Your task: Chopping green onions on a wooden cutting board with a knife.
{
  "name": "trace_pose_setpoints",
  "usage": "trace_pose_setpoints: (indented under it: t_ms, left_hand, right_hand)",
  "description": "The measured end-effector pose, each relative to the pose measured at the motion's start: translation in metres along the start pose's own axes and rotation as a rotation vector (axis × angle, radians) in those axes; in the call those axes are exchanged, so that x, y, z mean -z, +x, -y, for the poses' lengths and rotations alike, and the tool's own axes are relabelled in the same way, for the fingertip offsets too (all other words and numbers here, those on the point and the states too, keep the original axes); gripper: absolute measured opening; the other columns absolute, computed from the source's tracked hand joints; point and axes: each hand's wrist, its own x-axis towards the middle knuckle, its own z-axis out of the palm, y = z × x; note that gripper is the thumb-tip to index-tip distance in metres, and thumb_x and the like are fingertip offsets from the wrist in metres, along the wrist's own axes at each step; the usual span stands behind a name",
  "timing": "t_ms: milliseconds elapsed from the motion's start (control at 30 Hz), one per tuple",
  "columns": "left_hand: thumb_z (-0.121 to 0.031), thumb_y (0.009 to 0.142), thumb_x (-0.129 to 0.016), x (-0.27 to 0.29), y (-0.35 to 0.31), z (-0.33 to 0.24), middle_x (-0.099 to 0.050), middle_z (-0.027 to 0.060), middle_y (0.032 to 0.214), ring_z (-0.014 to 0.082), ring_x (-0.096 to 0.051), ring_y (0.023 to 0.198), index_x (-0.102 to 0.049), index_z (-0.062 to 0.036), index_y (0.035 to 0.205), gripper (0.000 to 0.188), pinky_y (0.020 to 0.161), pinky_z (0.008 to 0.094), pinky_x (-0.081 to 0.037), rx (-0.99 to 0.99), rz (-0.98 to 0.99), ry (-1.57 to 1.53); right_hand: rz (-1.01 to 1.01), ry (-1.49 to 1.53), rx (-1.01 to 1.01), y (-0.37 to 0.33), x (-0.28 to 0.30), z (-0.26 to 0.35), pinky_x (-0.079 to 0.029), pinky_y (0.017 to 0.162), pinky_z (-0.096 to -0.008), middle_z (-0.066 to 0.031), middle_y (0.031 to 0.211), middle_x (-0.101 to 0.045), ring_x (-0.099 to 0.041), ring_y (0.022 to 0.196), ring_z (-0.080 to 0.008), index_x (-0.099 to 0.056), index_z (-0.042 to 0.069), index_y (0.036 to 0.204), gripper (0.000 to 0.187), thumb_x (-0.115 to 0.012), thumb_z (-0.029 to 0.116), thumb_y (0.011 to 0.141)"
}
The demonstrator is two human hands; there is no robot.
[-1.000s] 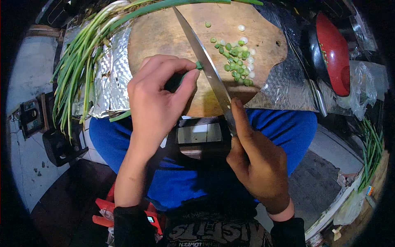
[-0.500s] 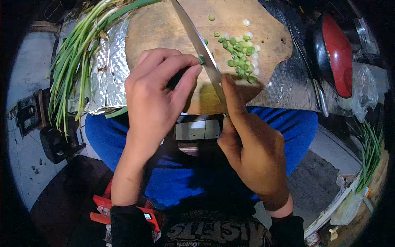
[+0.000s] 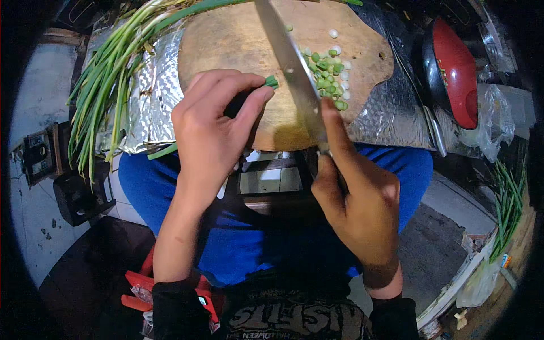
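Note:
My left hand (image 3: 212, 113) pinches a green onion (image 3: 272, 82) over the wooden cutting board (image 3: 226, 45); its cut green end pokes out past my fingertips. In my right hand (image 3: 360, 198) is a knife (image 3: 292, 62), my index finger laid along the blade near the handle. The blade slants up across the board, apart from the onion's end and to its right. Sliced green onion pieces (image 3: 328, 73), green and white, lie just right of the blade, which hides some of them.
A bunch of green onions (image 3: 107, 85) hangs over the foil-like surface (image 3: 153, 102) at the left. At the right are a red-and-black pan (image 3: 456, 73), a metal utensil (image 3: 436, 133), a clear plastic bag (image 3: 498, 122) and more long greens (image 3: 507, 207).
The knife and my right hand have shifted right, away from the onion's end. A wider gap now lies between blade and left fingertips. The whole view has moved slightly.

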Motion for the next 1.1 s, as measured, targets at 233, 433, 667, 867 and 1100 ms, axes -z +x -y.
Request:
trace_pose_setpoints:
  t_ms: [233, 433, 667, 867, 1100]
  left_hand:
    - [-0.005, 0.08, -0.082, 0.001, 0.0, 0.001, -0.07, 0.01, 0.084, 0.026, -0.066, 0.078, -0.076, -0.0028, 0.088, 0.01, 0.07, 0.0352, -0.052, 0.018, 0.02, -0.012]
    - [-0.006, 0.081, -0.081, 0.004, 0.001, -0.002, -0.071, 0.0102, 0.086, 0.0245, -0.067, 0.08, -0.077, -0.0023, 0.09, 0.011, 0.073, 0.0334, -0.053, 0.02, 0.049, 0.015]
    - [-0.007, 0.082, -0.082, 0.005, 0.001, -0.001, -0.071, 0.0101, 0.089, 0.0229, -0.068, 0.081, -0.077, -0.0018, 0.092, 0.013, 0.075, 0.0313, -0.053, -0.009, 0.08, 0.035]
    - [-0.006, 0.08, -0.08, 0.004, -0.003, -0.001, -0.067, 0.0083, 0.088, 0.0272, -0.064, 0.083, -0.077, -0.0045, 0.092, 0.013, 0.074, 0.0368, -0.05, -0.039, 0.07, 0.087]
    - [-0.006, 0.08, -0.08, 0.005, -0.004, 0.003, -0.067, 0.0084, 0.088, 0.027, -0.064, 0.084, -0.077, -0.0049, 0.094, 0.014, 0.075, 0.0369, -0.05, -0.072, 0.058, 0.066]
  right_hand:
    - [0.107, 0.105, -0.03, -0.007, 0.005, 0.006, -0.052, 0.065, -0.0342, -0.0163, 0.077, -0.062, -0.059, 0.061, -0.0219, -0.048, 0.008, 0.152, 0.07, -0.064, -0.006, 0.086]
    - [0.137, 0.103, -0.079, -0.01, 0.004, 0.008, -0.052, 0.065, -0.0331, -0.0153, 0.075, -0.06, -0.058, 0.061, -0.0207, -0.047, 0.008, 0.153, 0.072, -0.064, -0.006, 0.085]
    - [0.126, 0.069, -0.074, -0.003, -0.006, 0.005, -0.051, 0.065, -0.032, -0.0101, 0.071, -0.055, -0.057, 0.062, -0.0198, -0.043, 0.011, 0.156, 0.08, -0.066, -0.007, 0.082]
    - [0.095, -0.023, -0.046, 0.009, -0.017, 0.008, -0.053, 0.067, -0.0347, -0.0124, 0.074, -0.059, -0.063, 0.065, -0.0229, -0.039, 0.014, 0.158, 0.085, -0.068, -0.006, 0.08]
    - [0.042, 0.011, -0.038, 0.017, -0.023, 0.006, -0.053, 0.064, -0.0345, -0.0142, 0.076, -0.06, -0.063, 0.063, -0.0231, -0.041, 0.014, 0.157, 0.079, -0.066, -0.005, 0.085]
